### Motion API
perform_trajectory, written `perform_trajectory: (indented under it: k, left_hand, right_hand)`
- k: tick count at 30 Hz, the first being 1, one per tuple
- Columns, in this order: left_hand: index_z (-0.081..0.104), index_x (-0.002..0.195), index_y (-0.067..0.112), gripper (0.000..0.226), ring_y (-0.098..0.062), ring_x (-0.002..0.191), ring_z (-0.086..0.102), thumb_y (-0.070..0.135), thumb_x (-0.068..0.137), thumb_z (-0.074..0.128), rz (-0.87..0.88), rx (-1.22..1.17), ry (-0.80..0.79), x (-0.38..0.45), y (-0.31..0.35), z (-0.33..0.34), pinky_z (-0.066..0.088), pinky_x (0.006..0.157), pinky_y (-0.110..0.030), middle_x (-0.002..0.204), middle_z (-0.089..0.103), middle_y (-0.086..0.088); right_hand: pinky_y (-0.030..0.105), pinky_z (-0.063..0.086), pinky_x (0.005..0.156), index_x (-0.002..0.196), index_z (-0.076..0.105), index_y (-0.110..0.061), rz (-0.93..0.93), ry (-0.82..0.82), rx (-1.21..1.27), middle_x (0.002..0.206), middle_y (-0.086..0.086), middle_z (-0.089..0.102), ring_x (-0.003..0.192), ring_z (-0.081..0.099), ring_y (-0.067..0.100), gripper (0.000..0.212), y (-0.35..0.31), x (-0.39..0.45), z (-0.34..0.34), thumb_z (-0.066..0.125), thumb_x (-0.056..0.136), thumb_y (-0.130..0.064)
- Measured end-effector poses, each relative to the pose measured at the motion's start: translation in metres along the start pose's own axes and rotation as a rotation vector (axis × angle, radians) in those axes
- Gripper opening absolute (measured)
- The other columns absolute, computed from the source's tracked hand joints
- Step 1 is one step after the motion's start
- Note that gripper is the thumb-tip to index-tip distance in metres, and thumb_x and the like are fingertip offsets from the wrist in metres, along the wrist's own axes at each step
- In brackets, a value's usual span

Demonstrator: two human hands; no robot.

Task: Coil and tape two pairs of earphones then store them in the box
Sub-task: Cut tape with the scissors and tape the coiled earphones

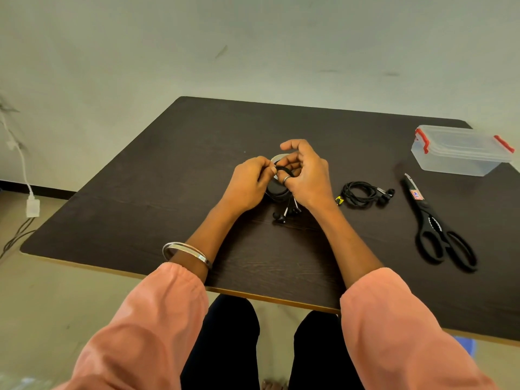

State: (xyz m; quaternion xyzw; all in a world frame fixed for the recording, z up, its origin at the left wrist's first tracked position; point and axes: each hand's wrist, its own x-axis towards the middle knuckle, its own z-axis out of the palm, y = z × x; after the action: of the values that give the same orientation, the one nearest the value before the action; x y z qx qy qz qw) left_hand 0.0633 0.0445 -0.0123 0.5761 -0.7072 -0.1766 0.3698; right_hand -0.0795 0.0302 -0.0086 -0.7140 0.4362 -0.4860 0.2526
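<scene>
Both hands are working the second earphone coil over the tape roll, with a slip the likely failure.

Nearest, just below the grip, the earbuds (284,213) are dangling loose onto the table (140,192), so any slackening of the pinch would probably let the loops spring open. The left hand (249,184) is curling its fingertips together, pinching the earphone cable (284,170); the right hand (305,175) is hooking the same cable with thumb and middle fingers while its index finger is lifting free. Behind the grip, the tape roll (277,158) is mostly hidden; whether a strip is started I cannot tell. Right of the grip, the finished coil (363,194) is lying apart, the scissors (433,220) beyond it, and farthest, the box (458,150) is sitting lidded.
</scene>
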Motion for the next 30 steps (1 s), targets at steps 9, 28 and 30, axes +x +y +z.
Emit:
perform_trajectory:
  k: [9, 28, 30]
  left_hand:
    - [0.063, 0.095, 0.009, 0.017, -0.016, 0.069, 0.054, 0.02, 0.099, 0.05, -0.097, -0.167, -0.096, 0.002, -0.002, -0.004, 0.047, 0.066, -0.033, 0.08, 0.062, -0.008]
    - [0.07, 0.088, 0.004, 0.028, -0.009, 0.065, 0.051, 0.017, 0.1, 0.049, -0.215, -0.555, -0.188, -0.002, 0.002, -0.016, 0.045, 0.061, -0.022, 0.077, 0.066, 0.0]
    - [0.069, 0.098, -0.003, 0.031, -0.011, 0.07, 0.052, 0.019, 0.101, 0.047, -0.228, -0.578, -0.2, -0.001, 0.001, -0.015, 0.046, 0.064, -0.022, 0.087, 0.067, -0.005]
  right_hand:
    - [0.003, 0.042, 0.077, 0.132, 0.047, -0.01, -0.13, -0.087, -0.188, 0.091, -0.008, 0.061, 0.081, 0.058, 0.001, 0.059, 0.003, 0.001, -0.005, 0.07, 0.079, 0.002]
    - [0.043, 0.043, 0.074, 0.139, 0.039, 0.005, -0.444, 0.008, -0.6, 0.085, 0.011, 0.059, 0.076, 0.055, 0.027, 0.056, 0.0, -0.004, 0.004, 0.057, 0.087, -0.001]
    - [0.044, 0.04, 0.079, 0.142, 0.036, 0.003, -0.4, -0.017, -0.562, 0.09, 0.011, 0.06, 0.08, 0.054, 0.028, 0.057, -0.002, -0.004, 0.001, 0.054, 0.088, -0.003]
